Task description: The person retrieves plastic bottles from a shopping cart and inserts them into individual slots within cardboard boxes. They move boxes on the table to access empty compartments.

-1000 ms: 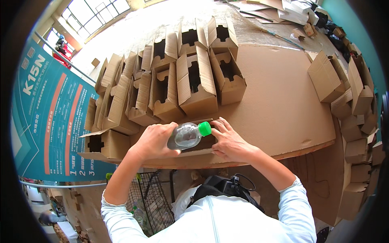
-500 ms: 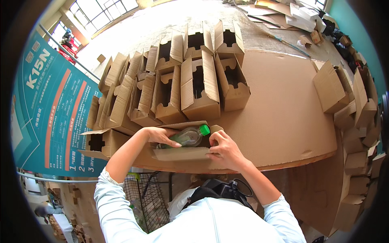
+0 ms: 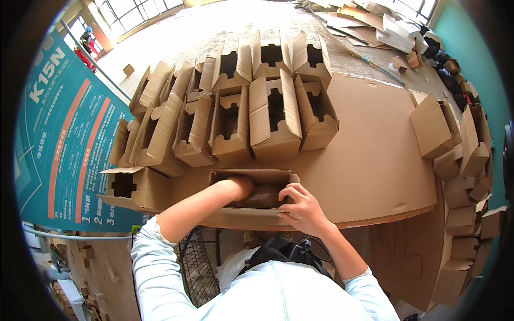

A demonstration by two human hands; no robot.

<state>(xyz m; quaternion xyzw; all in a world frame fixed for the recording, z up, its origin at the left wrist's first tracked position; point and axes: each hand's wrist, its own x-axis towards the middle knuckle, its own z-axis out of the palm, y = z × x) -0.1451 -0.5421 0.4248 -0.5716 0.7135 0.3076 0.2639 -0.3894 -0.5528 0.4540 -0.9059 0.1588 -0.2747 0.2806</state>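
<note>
Cardboard box (image 3: 251,214) lies open at the near edge of the counter (image 3: 375,160), right in front of you, its top flaps folded outward; your left hand (image 3: 239,187) is pushed down inside it, wrist at the opening, and the fingers are hidden by the box wall, so you cannot tell whether they are closed or spread; something dark and rounded (image 3: 262,197) sits in the box beside that hand, touching or nearly touching it, too shadowed to make out; your right hand (image 3: 302,208) rests on the right end of the box, fingers curled loosely over its front rim and flap, clamped on the cardboard rather than on anything inside; both forearms come up from the lower edge in pale long sleeves (image 3: 160,257); just behind the box stands a crowded group of open cardboard cartons (image 3: 257,112), flaps up, in rough rows, each with a notched cardboard insert showing inside; another open carton (image 3: 134,187) lies on its side just to the left of your box; more cartons (image 3: 460,160) are heaped well to the right, off the counter; a teal banner (image 3: 64,139) hangs at the left; a black wire basket (image 3: 195,267) stands below the counter edge by your left elbow.
</note>
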